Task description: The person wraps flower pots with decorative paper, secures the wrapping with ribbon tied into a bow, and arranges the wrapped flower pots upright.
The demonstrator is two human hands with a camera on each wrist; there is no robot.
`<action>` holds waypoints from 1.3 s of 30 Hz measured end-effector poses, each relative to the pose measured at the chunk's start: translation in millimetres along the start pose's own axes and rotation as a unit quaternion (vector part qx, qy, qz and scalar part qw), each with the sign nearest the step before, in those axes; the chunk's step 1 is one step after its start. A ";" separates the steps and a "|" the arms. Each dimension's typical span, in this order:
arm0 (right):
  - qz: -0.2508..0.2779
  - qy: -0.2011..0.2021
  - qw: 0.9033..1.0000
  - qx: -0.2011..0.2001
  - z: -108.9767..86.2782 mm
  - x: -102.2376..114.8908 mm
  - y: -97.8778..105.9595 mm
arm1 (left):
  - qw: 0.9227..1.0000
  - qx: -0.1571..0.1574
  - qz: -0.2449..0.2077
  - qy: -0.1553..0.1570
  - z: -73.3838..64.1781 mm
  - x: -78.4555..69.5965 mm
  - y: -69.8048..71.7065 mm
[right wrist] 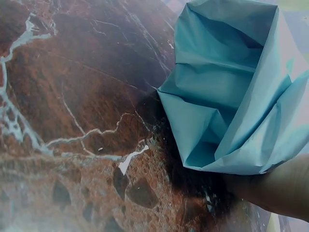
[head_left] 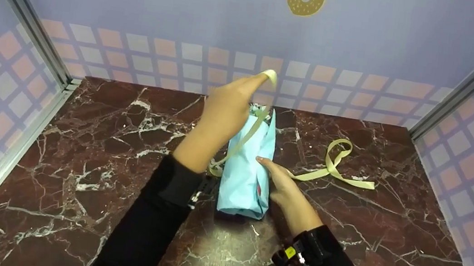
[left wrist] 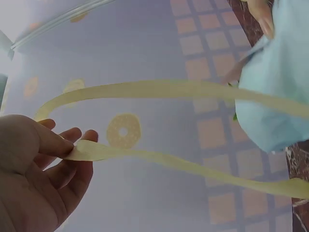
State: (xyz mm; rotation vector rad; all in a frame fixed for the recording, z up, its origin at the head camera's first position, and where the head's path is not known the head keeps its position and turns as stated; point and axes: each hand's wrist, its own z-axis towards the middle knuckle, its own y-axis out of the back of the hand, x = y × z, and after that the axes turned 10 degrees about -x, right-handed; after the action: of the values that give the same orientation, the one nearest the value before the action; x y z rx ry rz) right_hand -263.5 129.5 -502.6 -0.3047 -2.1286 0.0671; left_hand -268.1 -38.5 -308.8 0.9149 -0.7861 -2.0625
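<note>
A bundle wrapped in light blue paper (head_left: 242, 179) lies on the table, some green and white leafy bits (head_left: 262, 112) showing at its far end. My left hand (head_left: 228, 109) is raised above its far left side and pinches a pale yellow ribbon (left wrist: 159, 89) between thumb and fingers. From that pinch the ribbon runs in two strands toward the bundle. My right hand (head_left: 285, 185) grips the bundle's right side, thumb on top of the paper; its other fingers are hidden. In the right wrist view, the paper's folded, hollow near end (right wrist: 217, 87) faces the camera.
The ribbon's loose tail (head_left: 337, 171) lies looped on the dark red marble table (head_left: 88, 186) to the right. A back wall (head_left: 216, 11) with checks and a doughnut picture stands behind, with side panels left and right.
</note>
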 end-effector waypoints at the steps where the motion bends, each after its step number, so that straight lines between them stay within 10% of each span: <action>1: -0.004 0.001 1.000 0.001 0.1 0.6 -0.4 | 1.000 0.009 0.004 -0.002 1.8 -3.2 -1.8; 17: -0.052 0.009 0.998 -0.047 -4.8 9.2 -10.0 | 0.995 0.073 0.042 -0.053 43.1 -32.9 -21.3; 24: -0.036 -0.008 0.998 -0.059 -3.3 8.4 -8.1 | 0.996 0.040 0.006 -0.079 53.4 -38.8 -26.9; 39: 0.072 0.071 0.994 -0.045 -3.6 -5.1 -4.0 | 0.993 0.072 -0.095 -0.011 68.1 -77.9 -49.8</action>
State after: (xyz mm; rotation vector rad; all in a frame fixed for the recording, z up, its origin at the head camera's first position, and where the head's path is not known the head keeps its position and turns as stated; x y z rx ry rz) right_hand -258.6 124.1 -504.2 -0.5010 -1.9694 0.0326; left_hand -303.8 67.0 -281.1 1.0849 -0.8983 -2.2056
